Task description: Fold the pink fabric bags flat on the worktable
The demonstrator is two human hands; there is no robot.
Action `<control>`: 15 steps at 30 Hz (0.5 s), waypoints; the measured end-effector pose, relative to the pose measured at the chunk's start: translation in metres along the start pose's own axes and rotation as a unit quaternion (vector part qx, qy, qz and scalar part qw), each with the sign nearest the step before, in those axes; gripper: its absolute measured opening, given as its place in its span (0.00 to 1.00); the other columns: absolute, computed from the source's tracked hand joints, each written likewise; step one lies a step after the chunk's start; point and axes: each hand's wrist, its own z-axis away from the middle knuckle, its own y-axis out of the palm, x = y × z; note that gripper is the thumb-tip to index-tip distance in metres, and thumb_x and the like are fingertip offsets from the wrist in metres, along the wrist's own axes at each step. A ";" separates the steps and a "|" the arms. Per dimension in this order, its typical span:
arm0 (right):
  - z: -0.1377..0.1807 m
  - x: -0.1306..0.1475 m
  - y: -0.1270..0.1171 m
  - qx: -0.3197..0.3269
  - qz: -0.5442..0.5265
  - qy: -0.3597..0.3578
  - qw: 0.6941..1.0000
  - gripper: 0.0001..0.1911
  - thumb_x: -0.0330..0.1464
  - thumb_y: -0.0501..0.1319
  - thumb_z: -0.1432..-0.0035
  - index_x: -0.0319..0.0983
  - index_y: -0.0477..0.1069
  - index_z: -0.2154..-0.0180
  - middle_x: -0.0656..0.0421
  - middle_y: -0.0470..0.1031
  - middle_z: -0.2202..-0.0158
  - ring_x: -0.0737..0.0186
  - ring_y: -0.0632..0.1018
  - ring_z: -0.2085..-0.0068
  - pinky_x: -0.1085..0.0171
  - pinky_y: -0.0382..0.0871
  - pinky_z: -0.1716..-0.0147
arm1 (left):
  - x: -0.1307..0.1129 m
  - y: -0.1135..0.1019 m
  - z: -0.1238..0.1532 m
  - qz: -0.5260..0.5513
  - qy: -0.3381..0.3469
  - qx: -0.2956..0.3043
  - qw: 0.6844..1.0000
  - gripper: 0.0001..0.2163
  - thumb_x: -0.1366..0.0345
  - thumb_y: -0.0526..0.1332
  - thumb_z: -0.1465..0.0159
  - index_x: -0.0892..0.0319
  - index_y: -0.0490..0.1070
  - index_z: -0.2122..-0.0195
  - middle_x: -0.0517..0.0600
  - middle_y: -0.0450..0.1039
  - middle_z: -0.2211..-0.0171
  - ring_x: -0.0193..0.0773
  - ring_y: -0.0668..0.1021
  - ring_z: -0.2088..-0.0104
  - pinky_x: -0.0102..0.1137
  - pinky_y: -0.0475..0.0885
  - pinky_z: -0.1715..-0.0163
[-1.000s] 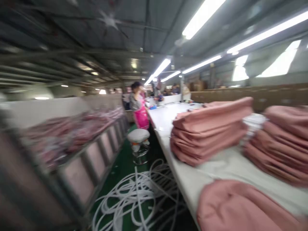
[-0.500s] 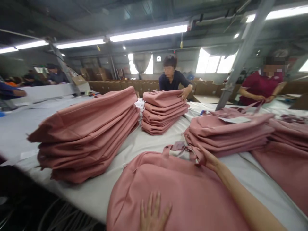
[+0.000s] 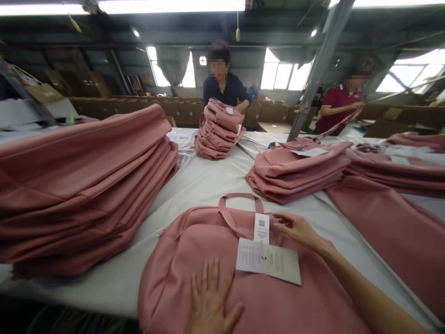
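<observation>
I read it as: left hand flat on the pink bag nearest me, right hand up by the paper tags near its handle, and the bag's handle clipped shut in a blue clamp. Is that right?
Not quite. The head view shows no clamp: the handle lies free on the table. The rest holds: left hand flat on the pink bag, right hand by the paper tags.

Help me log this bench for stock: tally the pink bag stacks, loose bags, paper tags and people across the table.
Stacks of pink bags: 4 ()
Single pink bag under the hands: 1
Paper tags on that bag: 2 ()
People across the table: 2 ()
Total: 9
</observation>
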 end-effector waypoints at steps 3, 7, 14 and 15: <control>-0.008 -0.002 0.002 -0.015 0.071 0.009 0.997 0.37 0.46 0.63 0.48 0.39 0.60 0.40 0.52 0.67 0.43 0.50 0.71 0.46 0.54 0.65 0.46 | 0.002 0.003 -0.001 -0.007 0.005 0.009 1.000 0.32 0.49 0.60 0.42 0.40 0.50 0.37 0.56 0.40 0.33 0.62 0.45 0.35 0.63 0.38 0.42; -0.018 -0.004 0.033 0.051 0.189 0.046 0.980 0.43 0.50 0.57 0.43 0.36 0.47 0.35 0.48 0.49 0.34 0.48 0.54 0.35 0.50 0.48 0.37 | 0.001 0.003 -0.001 -0.017 0.010 -0.012 1.000 0.32 0.49 0.60 0.42 0.40 0.50 0.37 0.56 0.40 0.33 0.61 0.45 0.34 0.61 0.39 0.41; 0.039 0.019 0.093 0.235 0.227 -0.013 0.945 0.43 0.54 0.55 0.43 0.37 0.49 0.35 0.43 0.42 0.33 0.40 0.42 0.33 0.42 0.38 0.37 | 0.019 0.017 0.005 0.030 0.053 -0.076 0.995 0.26 0.63 0.56 0.39 0.45 0.59 0.39 0.53 0.49 0.34 0.59 0.52 0.35 0.61 0.48 0.41; 0.049 0.026 0.093 0.241 0.221 -0.020 0.945 0.43 0.53 0.56 0.43 0.35 0.49 0.35 0.42 0.43 0.33 0.40 0.44 0.33 0.43 0.40 0.37 | 0.023 0.016 0.006 0.062 0.054 -0.100 0.992 0.24 0.65 0.52 0.37 0.47 0.60 0.39 0.53 0.53 0.36 0.55 0.56 0.36 0.59 0.51 0.40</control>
